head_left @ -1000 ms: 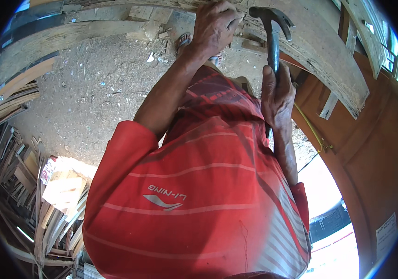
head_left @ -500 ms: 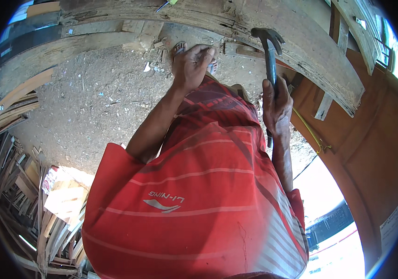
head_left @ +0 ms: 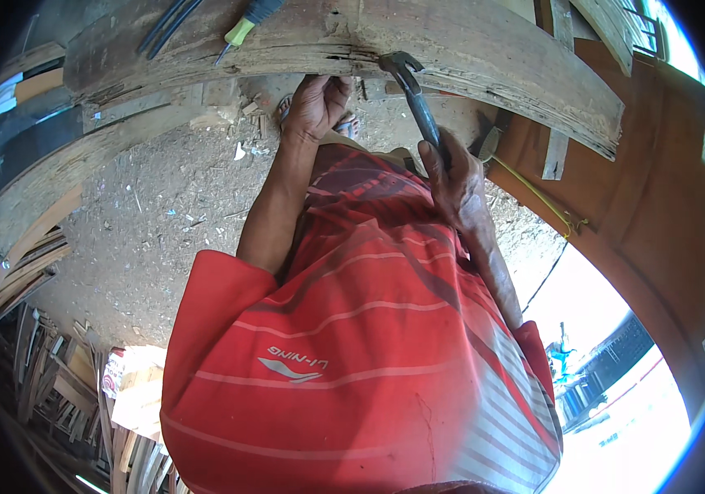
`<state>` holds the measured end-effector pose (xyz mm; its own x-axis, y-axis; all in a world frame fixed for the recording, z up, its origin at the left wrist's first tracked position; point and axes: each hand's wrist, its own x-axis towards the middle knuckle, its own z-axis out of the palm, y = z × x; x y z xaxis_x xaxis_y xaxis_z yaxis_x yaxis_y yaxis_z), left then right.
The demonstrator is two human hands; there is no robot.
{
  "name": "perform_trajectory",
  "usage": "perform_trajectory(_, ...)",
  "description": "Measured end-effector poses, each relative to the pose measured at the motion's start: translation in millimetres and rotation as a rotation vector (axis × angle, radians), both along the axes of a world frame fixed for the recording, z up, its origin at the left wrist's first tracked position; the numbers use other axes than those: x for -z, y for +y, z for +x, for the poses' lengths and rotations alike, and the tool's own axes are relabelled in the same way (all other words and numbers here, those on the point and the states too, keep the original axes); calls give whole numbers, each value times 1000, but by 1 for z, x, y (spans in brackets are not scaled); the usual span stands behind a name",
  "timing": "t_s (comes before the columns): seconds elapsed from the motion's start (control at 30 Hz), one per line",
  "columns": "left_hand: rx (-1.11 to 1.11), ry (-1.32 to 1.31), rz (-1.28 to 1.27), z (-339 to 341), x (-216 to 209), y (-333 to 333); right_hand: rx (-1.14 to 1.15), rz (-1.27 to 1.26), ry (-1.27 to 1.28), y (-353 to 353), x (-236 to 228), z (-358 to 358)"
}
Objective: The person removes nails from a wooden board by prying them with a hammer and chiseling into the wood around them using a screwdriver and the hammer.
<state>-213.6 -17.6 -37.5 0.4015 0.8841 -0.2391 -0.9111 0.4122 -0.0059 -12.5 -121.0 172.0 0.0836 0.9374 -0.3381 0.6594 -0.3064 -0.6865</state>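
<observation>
My right hand (head_left: 456, 179) is wrapped round the handle of a claw hammer (head_left: 424, 115), whose dark head lies over the near edge of a thick, weathered wooden plank (head_left: 484, 51). To the left of the hammer head, my left hand (head_left: 317, 109) is closed with its fingertips up against that same edge. What those fingers pinch, if anything, is hidden. On the plank's top rests a screwdriver (head_left: 240, 33) with a green and dark handle. Further left are two dark, rod-like handles (head_left: 170, 29).
Another long board (head_left: 64, 169) curves along the left. Scrap wood (head_left: 64, 379) is piled at lower left. At right stands a brown panel (head_left: 624, 198), with a yellow cord (head_left: 538, 198) beside it. Wood chips litter the dirt floor (head_left: 155, 239).
My left hand has risen to the plank's edge, its fingers curled. The hammer has shifted left and tilted, its head nearer my left hand. More of the plank's top shows.
</observation>
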Motion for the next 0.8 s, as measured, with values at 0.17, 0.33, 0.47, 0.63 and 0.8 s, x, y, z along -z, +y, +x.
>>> perform_trajectory(0.17, 41, -40, 58, 1, 1, 3, -75, 54, 55, 9, -1, -9)
perform_trajectory(0.33, 34, 128, 29, 1, -8, 2, -133, 36, 63, 19, 2, -18)
perform_trajectory(0.47, 44, 174, 92, 5, 3, -1, -188, 94, 17, 21, 6, -19)
perform_trajectory(0.63, 36, 56, 99, 8, 10, -5, -185, 95, -34, 19, 5, -22)
perform_trajectory(0.8, -65, -5, 112, 9, 2, 0, -165, 183, -35, 19, 11, -19)
